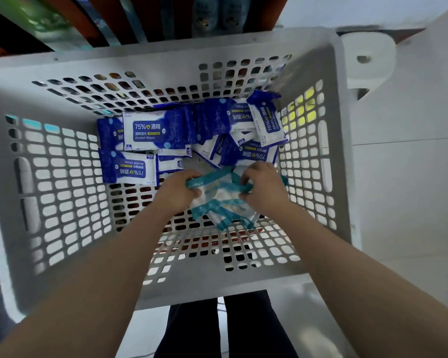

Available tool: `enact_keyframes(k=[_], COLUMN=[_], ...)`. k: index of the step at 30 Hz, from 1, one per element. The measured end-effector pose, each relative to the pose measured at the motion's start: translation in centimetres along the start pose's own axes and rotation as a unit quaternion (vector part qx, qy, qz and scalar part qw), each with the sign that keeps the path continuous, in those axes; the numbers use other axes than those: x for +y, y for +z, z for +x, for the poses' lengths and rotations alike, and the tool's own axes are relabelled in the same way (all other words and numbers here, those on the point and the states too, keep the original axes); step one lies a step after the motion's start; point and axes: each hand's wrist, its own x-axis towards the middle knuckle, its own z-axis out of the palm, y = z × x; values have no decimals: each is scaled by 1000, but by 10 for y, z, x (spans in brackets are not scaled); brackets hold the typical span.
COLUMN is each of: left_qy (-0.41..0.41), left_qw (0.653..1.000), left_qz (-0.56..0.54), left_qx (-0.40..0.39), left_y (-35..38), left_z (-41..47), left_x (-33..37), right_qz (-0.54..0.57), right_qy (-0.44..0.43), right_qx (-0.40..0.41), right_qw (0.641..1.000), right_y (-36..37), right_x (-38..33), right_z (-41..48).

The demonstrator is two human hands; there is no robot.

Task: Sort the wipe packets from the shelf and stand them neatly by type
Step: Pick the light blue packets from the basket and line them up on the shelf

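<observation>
Nearest, the left hand and right hand squeeze the teal packets from both sides, probably to bunch one kind together. In the basket, blue packets lie jumbled farther back.

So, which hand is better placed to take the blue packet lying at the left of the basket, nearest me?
Probably the left hand: it grips the teal packets right beside that blue packet. The right hand also grips them, but on their far side.
</observation>
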Motion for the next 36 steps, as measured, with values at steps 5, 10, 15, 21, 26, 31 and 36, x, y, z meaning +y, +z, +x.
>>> enact_keyframes(k=[5, 10, 15, 21, 26, 31, 36], left_qy=[40, -7, 50, 56, 23, 50, 74], left_qw=[995, 987, 998, 992, 995, 995, 995], left_qz=[-33, -137, 31, 80, 38, 18, -26], left_qx=[-80, -80, -21, -77, -84, -79, -58], left_y=[-12, 8, 44, 64, 59, 50, 48], left_z=[-7, 0, 19, 39, 35, 36, 36], left_x=[17, 28, 27, 12, 13, 20, 45], right_qz=[-97, -71, -81, -116, -127, -107, -100], right_qy=[-156, -41, -7, -12, -4, 0, -4], right_qx=[-90, -117, -170, -200, -229, -236, -240], right_qw=[979, 990, 982, 973, 965, 966, 966], right_y=[-12, -20, -29, -45, -46, -51, -53], right_x=[-20, -18, -5, 12, 17, 17, 16], right_z=[-20, -43, -45, -39, -43, -44, -45])
